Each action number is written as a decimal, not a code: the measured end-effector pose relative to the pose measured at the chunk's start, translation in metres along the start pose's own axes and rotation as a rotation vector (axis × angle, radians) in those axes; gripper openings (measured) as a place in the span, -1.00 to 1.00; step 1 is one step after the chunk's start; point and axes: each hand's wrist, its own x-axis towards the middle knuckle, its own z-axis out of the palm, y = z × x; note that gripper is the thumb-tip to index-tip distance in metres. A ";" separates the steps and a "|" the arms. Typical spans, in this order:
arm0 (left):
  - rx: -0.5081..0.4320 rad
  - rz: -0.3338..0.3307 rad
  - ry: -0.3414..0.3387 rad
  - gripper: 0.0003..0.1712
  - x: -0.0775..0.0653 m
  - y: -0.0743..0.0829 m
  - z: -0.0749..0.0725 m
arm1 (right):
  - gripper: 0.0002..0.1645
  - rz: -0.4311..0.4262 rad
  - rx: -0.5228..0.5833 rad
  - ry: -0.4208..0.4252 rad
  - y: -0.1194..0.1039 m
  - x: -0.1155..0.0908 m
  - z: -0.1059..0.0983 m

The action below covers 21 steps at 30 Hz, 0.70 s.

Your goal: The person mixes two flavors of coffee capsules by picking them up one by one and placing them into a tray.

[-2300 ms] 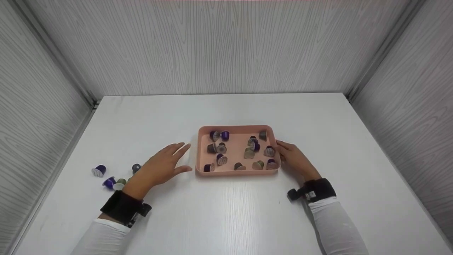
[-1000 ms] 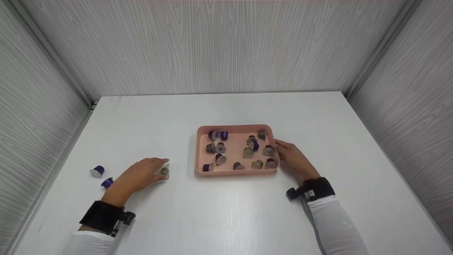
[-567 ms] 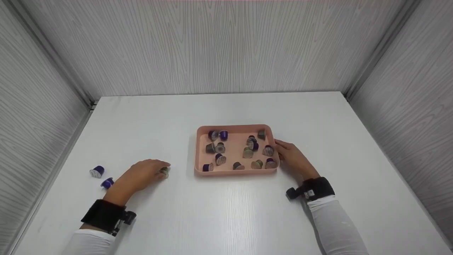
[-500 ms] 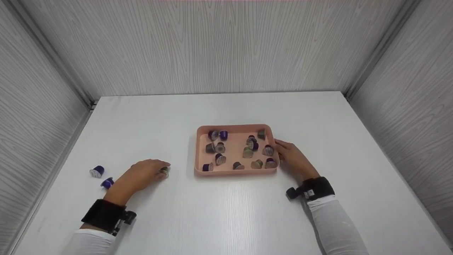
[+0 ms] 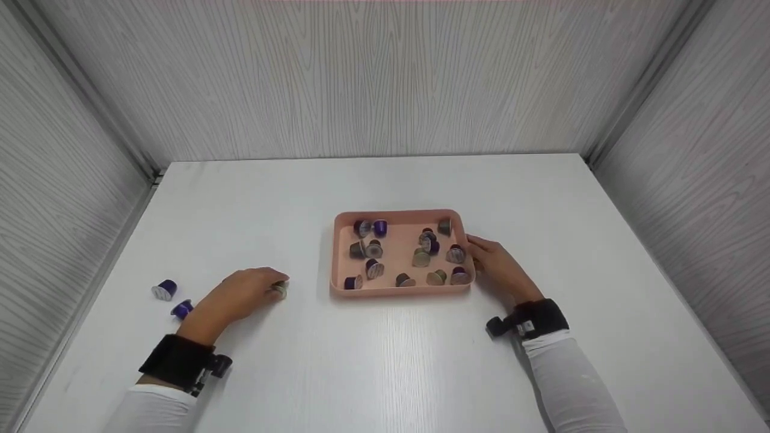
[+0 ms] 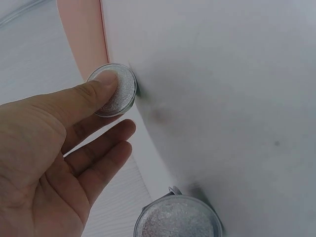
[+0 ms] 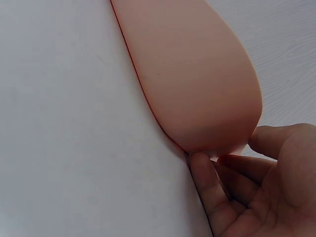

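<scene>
My left hand [image 5: 240, 296] is low over the table, left of the pink tray [image 5: 400, 291]. Its thumb and forefinger pinch a greenish coffee capsule [image 5: 280, 290]. In the left wrist view the thumb lies across that capsule's silver foil lid [image 6: 123, 98], while the other fingers are loosely bent below. At the tray's right side my right hand [image 5: 504, 267] holds the wall near the front corner. The right wrist view shows its thumb [image 7: 271, 139] at the rim and fingers at the base edge. Purple, green and dark capsules lie scattered inside the tray.
A purple capsule [image 5: 165, 290] and another purple capsule [image 5: 182, 309] lie on the white table [image 5: 385, 367] left of my left hand. In the left wrist view, a foil-lidded capsule [image 6: 178, 219] stands close below that hand. Grey wood-grain panels [image 5: 385, 78] surround the table.
My left hand has moved left and down from beside the tray, and its fingers have closed on the green capsule. The right hand and the tray have stayed in place.
</scene>
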 end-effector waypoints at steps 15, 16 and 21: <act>-0.006 0.025 0.048 -0.61 0.011 0.007 -0.010 | -0.33 -0.033 -0.052 0.026 0.000 0.000 -0.001; -0.006 0.026 0.054 -0.60 0.012 0.008 -0.010 | -0.33 -0.032 -0.049 0.028 0.000 0.000 -0.001; 0.004 0.038 0.081 -0.60 0.020 0.015 -0.014 | -0.33 -0.029 -0.026 0.014 0.000 0.000 0.000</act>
